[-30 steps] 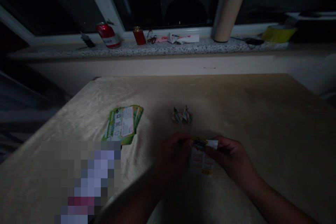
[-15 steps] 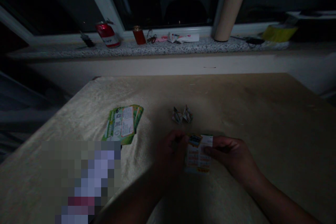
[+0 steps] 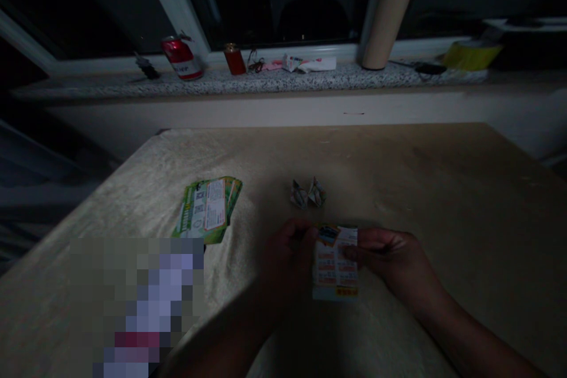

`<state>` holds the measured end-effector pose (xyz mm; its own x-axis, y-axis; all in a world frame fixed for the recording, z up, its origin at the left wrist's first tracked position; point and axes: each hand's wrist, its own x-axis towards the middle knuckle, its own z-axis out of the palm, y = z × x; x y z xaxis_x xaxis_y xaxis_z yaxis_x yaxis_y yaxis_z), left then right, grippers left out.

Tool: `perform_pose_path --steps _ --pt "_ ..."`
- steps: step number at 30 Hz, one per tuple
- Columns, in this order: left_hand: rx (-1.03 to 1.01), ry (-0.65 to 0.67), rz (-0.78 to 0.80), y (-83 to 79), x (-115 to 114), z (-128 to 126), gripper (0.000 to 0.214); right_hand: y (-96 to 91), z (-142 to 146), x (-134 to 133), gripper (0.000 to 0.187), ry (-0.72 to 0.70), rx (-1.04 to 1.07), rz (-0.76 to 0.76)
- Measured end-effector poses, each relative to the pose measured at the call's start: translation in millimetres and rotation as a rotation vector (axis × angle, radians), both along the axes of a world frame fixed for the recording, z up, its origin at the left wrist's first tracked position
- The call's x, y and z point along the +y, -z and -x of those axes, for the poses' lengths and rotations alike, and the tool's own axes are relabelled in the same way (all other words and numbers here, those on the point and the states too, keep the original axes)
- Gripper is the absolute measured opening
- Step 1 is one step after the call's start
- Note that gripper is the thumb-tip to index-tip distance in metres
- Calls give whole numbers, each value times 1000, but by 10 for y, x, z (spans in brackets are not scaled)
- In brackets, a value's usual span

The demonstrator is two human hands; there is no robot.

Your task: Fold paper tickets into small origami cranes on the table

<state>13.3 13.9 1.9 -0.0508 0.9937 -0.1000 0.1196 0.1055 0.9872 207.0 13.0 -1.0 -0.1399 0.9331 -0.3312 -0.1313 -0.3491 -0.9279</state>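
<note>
A small printed paper leaflet point(image 3: 335, 266), with an orange-framed picture at its top left and columns of text, is held up between both hands above the table. My left hand point(image 3: 292, 248) pinches its upper left edge, and shadow covers most of those fingers. At the right edge, my right hand point(image 3: 390, 251) grips the leaflet with the thumb in front and the fingers behind. Just beyond the hands stand two small folded paper shapes point(image 3: 308, 194), side by side. To the left lies a fanned stack of green printed leaflets point(image 3: 206, 209).
The table point(image 3: 425, 183) has a beige cloth cover. On the speckled windowsill point(image 3: 248, 85) are a red can point(image 3: 181, 59), an orange-red lighter-like container point(image 3: 234, 60), a cardboard tube point(image 3: 392, 12) and a yellow tape roll point(image 3: 472, 56). A pixelated patch hides the lower left.
The leaflet has tilted to face me more fully, so its lower part shows longer. Both hands keep their hold and have barely shifted.
</note>
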Motion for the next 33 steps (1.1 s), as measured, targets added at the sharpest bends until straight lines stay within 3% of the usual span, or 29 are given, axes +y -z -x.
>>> perform_pose_path --steps 5,11,15,23,33 --pt "83 16 -11 61 23 16 19 28 1 -3 31 77 -54 -42" --pt "108 82 -12 147 51 26 18 47 8 3 53 178 -111 -126" --pt "101 123 -48 157 28 32 19 31 -15 17 48 191 -67 -87" --pt "134 165 -120 151 -25 50 22 42 -15 -14 21 -57 -4 -54" --pt "-316 104 154 83 26 26 25 13 -64 -45 24 -62 51 -60"
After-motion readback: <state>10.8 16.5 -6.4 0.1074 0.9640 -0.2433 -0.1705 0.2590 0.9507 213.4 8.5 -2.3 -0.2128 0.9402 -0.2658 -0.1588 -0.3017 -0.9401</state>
